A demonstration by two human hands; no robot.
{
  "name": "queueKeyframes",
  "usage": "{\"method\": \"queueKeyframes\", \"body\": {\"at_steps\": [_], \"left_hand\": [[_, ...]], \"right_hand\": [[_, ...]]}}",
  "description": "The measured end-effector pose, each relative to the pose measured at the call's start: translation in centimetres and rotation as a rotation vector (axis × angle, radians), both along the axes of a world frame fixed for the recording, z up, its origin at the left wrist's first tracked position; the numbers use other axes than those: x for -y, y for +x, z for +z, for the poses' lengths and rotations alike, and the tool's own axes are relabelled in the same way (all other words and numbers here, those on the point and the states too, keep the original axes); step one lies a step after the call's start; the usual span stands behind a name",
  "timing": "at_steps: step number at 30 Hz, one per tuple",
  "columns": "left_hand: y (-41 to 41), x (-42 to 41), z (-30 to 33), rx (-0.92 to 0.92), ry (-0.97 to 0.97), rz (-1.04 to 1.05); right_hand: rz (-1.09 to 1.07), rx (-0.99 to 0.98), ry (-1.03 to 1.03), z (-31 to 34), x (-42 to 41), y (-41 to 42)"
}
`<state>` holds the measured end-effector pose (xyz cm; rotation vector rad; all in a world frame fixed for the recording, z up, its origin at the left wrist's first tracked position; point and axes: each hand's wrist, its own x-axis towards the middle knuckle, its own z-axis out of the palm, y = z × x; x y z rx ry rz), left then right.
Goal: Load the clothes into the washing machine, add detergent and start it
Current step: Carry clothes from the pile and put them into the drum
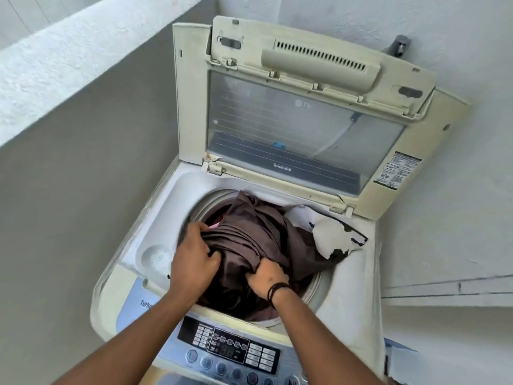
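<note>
Centrally, one dark brown garment, bunched and heaped in the mouth of the drum, rising above the rim and spilling toward the right side. One white cloth with dark markings, lying just beside the brown garment at its right and draped over the drum's right edge onto the machine top. One small pink scrap showing beneath the brown fabric near the left hand; what it belongs to cannot be told.

Two hands. Left hand: fingers curled tight round a gathered fold of the brown garment at the drum's left. Right hand: fingers clenched on the same garment at its near edge; one dark band round that wrist.

One top-loading washing machine, cream, standing in a corner. One lid, raised upright against the back, with a clear window panel. One control panel along the near edge, with one digital display and a row of round buttons, partly crossed by both forearms. One round recess in the top at left of the drum.

One grey fitting on the white wall behind the lid.
</note>
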<state>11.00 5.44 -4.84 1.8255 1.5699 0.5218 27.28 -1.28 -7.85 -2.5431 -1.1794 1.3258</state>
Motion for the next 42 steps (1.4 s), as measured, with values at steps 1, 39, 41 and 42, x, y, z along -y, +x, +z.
{"method": "queueKeyframes", "body": {"at_steps": [1,39,41,42], "left_hand": [[0.1,-0.3,-0.5,0.039,-0.037,-0.006],[3.7,-7.6,-13.2,-0.607,-0.458,-0.743],[3.8,-8.3,-13.1,-0.644,-0.440,-0.771],[3.7,-8.5,-12.8,-0.672,-0.435,-0.783]], "right_hand": [[0.005,-0.030,-0.015,-0.8,-0.3,0.0],[0.231,0.272,0.459,-3.5,-4.1,2.2],[0.319,0.126,0.382,-5.1,-4.5,1.1],[0.373,0.085,0.236,-6.5,-4.4,1.0]]}}
